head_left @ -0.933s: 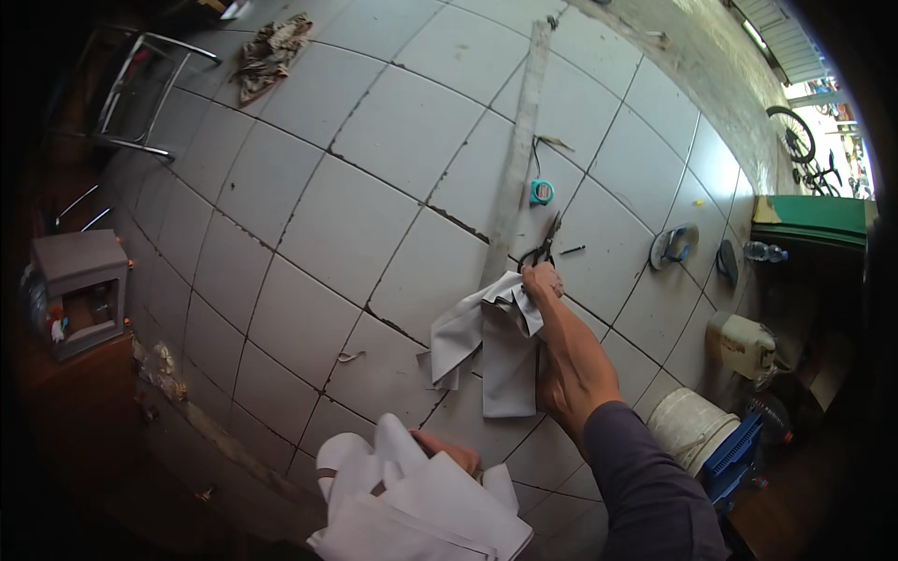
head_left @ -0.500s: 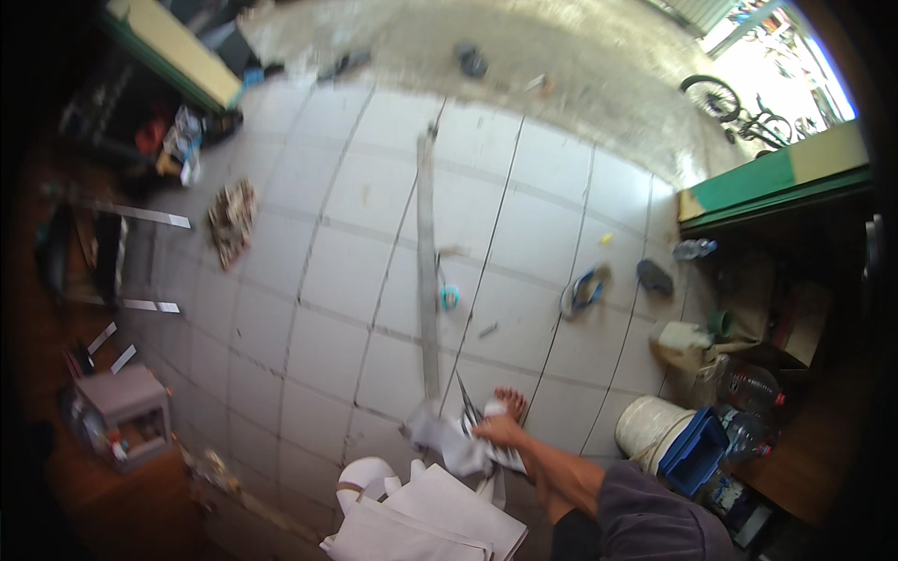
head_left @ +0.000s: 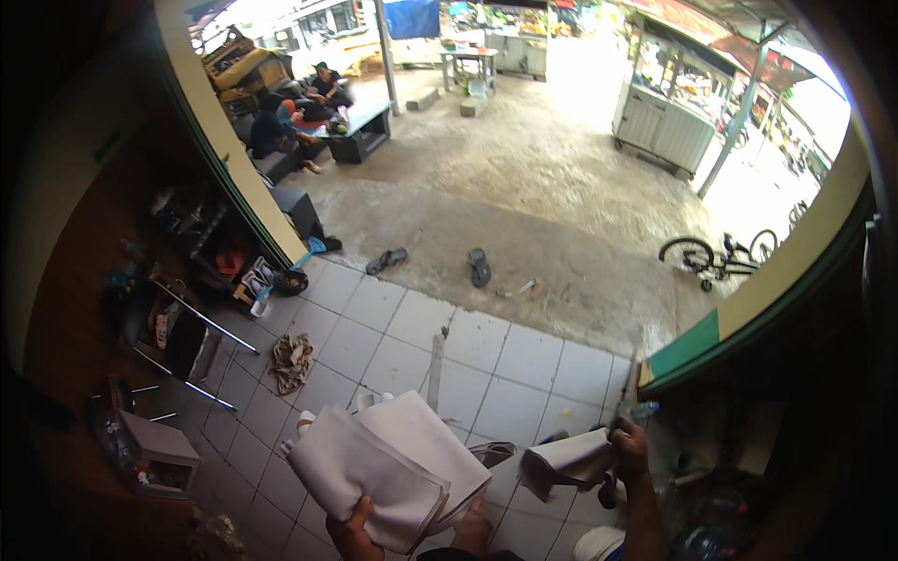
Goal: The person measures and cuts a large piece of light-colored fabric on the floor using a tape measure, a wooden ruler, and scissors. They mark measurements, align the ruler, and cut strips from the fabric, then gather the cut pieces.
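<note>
My left hand (head_left: 354, 531) grips the near edge of a stack of folded pale sheets (head_left: 383, 467), its thumb on top. Whether they are cloth or vinyl I cannot tell. Off to the right, my raised right hand (head_left: 630, 445) is closed on a smaller pale sheet piece (head_left: 571, 453), which hangs out toward the left. A dark, narrow thing shows just above that hand, too blurred to name. Between the stack and the small piece lies a dark-edged loop (head_left: 494, 454). Bare skin (head_left: 473, 529) shows below the stack, mostly hidden.
A long grey strip (head_left: 436, 369) lies on the tiled floor. A crumpled cloth (head_left: 292, 363), a metal-legged chair (head_left: 192, 351) and a small box-shaped stand (head_left: 161, 453) are at left. A white bucket (head_left: 599, 544) stands at lower right. Sandals (head_left: 479, 267) and a bicycle (head_left: 711, 259) are outside.
The view has tilted up toward the yard. My right hand has moved from beside the foot, where it held scissors, out to the right with a pale piece. My left hand now shows.
</note>
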A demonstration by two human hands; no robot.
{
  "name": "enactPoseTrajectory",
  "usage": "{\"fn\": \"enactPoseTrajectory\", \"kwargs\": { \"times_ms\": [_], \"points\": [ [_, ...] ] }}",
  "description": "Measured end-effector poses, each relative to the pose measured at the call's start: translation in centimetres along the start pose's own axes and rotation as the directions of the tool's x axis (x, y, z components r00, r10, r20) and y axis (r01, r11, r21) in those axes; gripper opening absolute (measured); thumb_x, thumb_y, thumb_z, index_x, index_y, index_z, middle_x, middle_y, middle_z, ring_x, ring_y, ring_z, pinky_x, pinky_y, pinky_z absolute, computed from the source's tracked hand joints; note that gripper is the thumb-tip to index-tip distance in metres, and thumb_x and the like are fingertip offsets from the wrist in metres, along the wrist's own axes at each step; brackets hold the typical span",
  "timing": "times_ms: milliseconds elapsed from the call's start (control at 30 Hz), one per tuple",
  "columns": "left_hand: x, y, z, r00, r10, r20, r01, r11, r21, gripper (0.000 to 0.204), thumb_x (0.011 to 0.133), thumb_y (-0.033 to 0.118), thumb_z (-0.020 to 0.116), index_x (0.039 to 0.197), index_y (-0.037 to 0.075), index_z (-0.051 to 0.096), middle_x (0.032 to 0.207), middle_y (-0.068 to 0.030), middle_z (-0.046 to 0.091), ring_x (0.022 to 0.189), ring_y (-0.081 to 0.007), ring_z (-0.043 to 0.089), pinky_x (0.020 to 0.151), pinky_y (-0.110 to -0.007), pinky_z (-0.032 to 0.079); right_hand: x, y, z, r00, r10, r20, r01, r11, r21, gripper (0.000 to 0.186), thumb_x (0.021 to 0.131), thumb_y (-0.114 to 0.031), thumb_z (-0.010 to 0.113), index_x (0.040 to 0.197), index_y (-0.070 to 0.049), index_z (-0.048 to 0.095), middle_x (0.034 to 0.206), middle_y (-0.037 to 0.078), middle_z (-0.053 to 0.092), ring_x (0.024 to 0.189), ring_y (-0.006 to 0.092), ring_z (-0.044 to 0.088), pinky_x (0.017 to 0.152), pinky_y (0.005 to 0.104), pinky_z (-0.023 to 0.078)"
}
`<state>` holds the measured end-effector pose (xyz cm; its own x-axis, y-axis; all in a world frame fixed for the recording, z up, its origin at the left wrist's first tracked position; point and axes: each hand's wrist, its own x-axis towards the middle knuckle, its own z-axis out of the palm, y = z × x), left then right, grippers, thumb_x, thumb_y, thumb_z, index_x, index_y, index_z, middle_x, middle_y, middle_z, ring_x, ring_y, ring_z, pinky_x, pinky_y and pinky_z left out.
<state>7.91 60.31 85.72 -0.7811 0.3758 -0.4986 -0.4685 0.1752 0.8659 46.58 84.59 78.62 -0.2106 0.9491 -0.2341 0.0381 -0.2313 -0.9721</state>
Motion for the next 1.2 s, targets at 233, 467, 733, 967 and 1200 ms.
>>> {"fn": "enactPoseTrajectory", "kwargs": {
  "times_ms": [233,467,733,967,1200],
  "points": [
    [6.8,7.9,14.5,0.993,0.114,0.013,-0.111,0.980,-0.163,0.058,0.079,-0.001,0.070,0.135,-0.005,0.056,0.121,-0.0137,0.065,0.108,-0.0286,0.064,0.096,-0.041,0.050,12.3,-10.7,-3.1,0.966,-0.204,-0.159,0.223,0.969,0.111,0.025,0.088,-0.029,0.072,0.097,-0.006,0.066,0.079,-0.007,0.056,0.074,0.0043,0.049,0.066,0.0228,0.037],
    [13.0,14.4,26.1,0.996,0.089,0.014,-0.086,0.985,-0.149,0.057,0.078,-0.005,0.074,0.133,-0.004,0.059,0.117,-0.0133,0.068,0.106,-0.0282,0.066,0.095,-0.040,0.050,24.7,-15.8,-4.1,0.942,-0.197,-0.273,0.237,0.964,0.122,0.025,0.087,-0.028,0.073,0.095,-0.006,0.065,0.079,-0.006,0.054,0.075,0.0052,0.047,0.068,0.0240,0.034],
    [20.1,15.7,39.4,1.000,0.017,-0.003,-0.017,0.993,-0.120,0.051,0.075,0.004,0.081,0.123,-0.007,0.066,0.107,-0.0131,0.073,0.097,-0.0280,0.069,0.090,-0.036,0.051,43.4,-20.7,-4.9,0.932,-0.259,-0.255,0.274,0.961,0.024,0.030,0.088,-0.034,0.072,0.096,-0.006,0.067,0.079,-0.001,0.058,0.074,0.0113,0.053,0.068,0.0272,0.039],
    [24.8,14.3,47.3,0.975,-0.072,-0.212,-0.010,0.931,-0.364,0.050,0.077,0.002,0.081,0.123,-0.007,0.066,0.110,-0.0122,0.073,0.099,-0.0246,0.068,0.094,-0.033,0.049,71.3,-29.5,5.0,0.961,0.065,0.270,0.132,0.749,-0.649,0.032,0.083,-0.030,0.066,0.089,0.000,0.070,0.076,0.003,0.062,0.069,0.0147,0.056,0.061,0.0326,0.042],
    [29.3,20.9,45.3,0.571,-0.155,-0.806,-0.254,0.900,-0.353,0.048,0.086,0.010,0.077,0.127,-0.009,0.061,0.120,-0.0180,0.066,0.107,-0.0287,0.065,0.098,-0.039,0.049,90.1,-10.4,32.6,0.375,0.772,0.513,0.661,0.165,-0.732,0.044,0.082,-0.045,0.070,0.090,-0.002,0.072,0.074,0.009,0.061,0.072,0.0181,0.062,0.068,0.0417,0.050]
  ]
}}
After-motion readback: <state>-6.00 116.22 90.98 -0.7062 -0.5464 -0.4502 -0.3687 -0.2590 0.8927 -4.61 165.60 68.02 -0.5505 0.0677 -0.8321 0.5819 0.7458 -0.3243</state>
